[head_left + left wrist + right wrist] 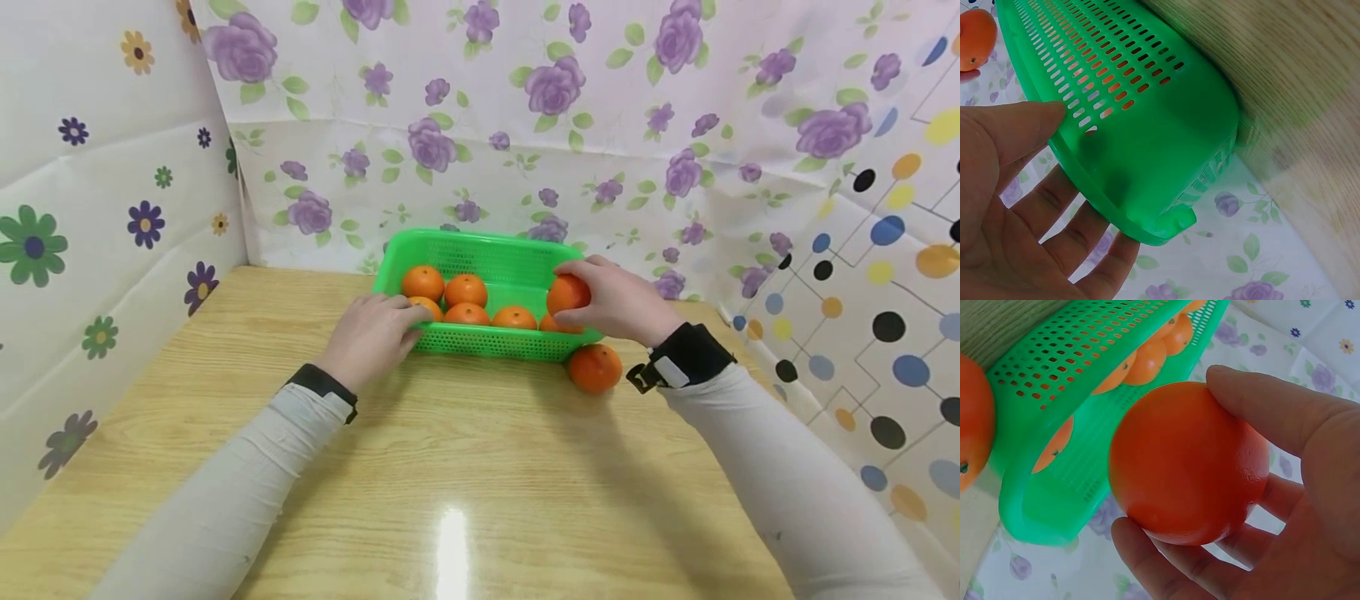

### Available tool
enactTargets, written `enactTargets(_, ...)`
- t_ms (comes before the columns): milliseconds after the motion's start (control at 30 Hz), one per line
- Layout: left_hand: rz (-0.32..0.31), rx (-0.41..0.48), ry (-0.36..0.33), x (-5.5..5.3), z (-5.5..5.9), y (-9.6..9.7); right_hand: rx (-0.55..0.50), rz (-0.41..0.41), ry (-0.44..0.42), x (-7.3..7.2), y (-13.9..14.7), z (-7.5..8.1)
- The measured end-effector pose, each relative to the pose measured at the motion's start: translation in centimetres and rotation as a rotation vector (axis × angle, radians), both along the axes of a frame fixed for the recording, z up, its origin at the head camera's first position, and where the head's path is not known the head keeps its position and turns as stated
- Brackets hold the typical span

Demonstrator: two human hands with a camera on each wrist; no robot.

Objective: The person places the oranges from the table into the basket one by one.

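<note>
A green plastic basket [495, 340] with perforated walls stands on the table, holding several tangerines [467, 291]. My left hand [372, 340] grips its rim at the left front corner. In the left wrist view the thumb [1029, 128] lies against the outer wall and the fingers curl over the rim. Above the basket's right end, my right hand [618, 300] holds a tangerine [1189, 464] between thumb and fingers. Another tangerine [595, 368] sits on the table just outside the basket's right front corner.
The wooden table [450, 450] extends in front of the basket. Behind it hangs a flowered cloth wall [480, 108], close to the basket's back rim. Patterned side walls stand at left [97, 250] and right [862, 308].
</note>
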State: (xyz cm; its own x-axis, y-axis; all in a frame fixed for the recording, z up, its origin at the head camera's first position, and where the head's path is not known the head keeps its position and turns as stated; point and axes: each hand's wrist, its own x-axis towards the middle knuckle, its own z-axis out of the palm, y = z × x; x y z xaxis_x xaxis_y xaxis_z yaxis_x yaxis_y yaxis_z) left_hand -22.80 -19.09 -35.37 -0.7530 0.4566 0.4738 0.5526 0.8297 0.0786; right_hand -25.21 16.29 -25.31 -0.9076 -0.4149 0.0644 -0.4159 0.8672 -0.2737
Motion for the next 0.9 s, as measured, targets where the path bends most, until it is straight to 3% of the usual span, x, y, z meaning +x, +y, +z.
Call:
enactTargets(500, 0.001, -0.002, 0.003, 0.1, 0.0, 0.0, -0.053, 0.054, -0.071, -2.8, -1.0, 0.5)
enactTargets(900, 0.0, -0.006, 0.008, 0.0, -0.1, -0.1, -0.046, 0.055, -0.093, -3.5, -2.6, 1.0)
